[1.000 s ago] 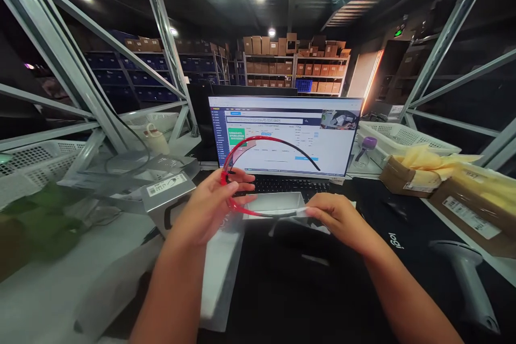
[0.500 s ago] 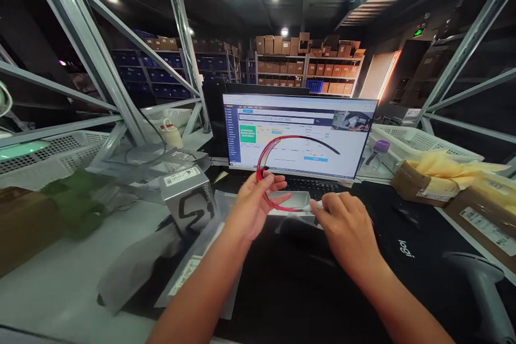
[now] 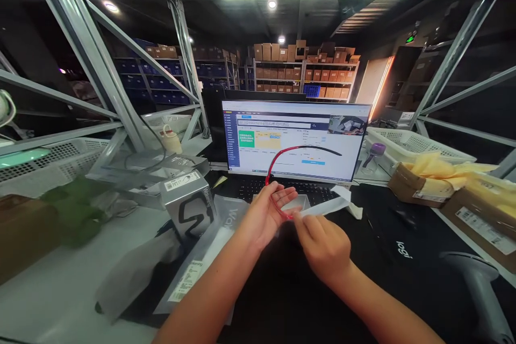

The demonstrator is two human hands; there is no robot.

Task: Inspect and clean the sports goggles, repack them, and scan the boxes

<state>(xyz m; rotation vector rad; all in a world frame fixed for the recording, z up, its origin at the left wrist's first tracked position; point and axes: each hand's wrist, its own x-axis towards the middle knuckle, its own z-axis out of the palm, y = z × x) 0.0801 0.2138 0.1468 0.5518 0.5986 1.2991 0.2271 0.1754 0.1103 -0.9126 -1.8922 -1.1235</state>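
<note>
A thin, curved red-and-black band (image 3: 278, 158) arches up in front of the monitor, its black end reaching to the right. My left hand (image 3: 266, 215) holds the red part between thumb and palm, the other fingers partly spread. Pinched closed, my right hand (image 3: 322, 244) is at the lower red end of the band, close to the left fingers. A white, papery strip (image 3: 328, 205) sticks out from these right fingers toward the right. Behind the hands lies a small open grey box (image 3: 300, 202), partly hidden. The exact kind of band does not show.
At left stand a grey printed box (image 3: 187, 201) and a labelled clear plastic bag (image 3: 189, 279). The monitor (image 3: 298, 140) and keyboard (image 3: 252, 189) are ahead. To the right are a barcode scanner (image 3: 473, 279), a mouse (image 3: 403, 219) and cartons with yellow packing (image 3: 419, 180).
My right hand has moved left along the band toward my left hand. The white strip now shows extended to the right. The band's arch sits slightly lower.
</note>
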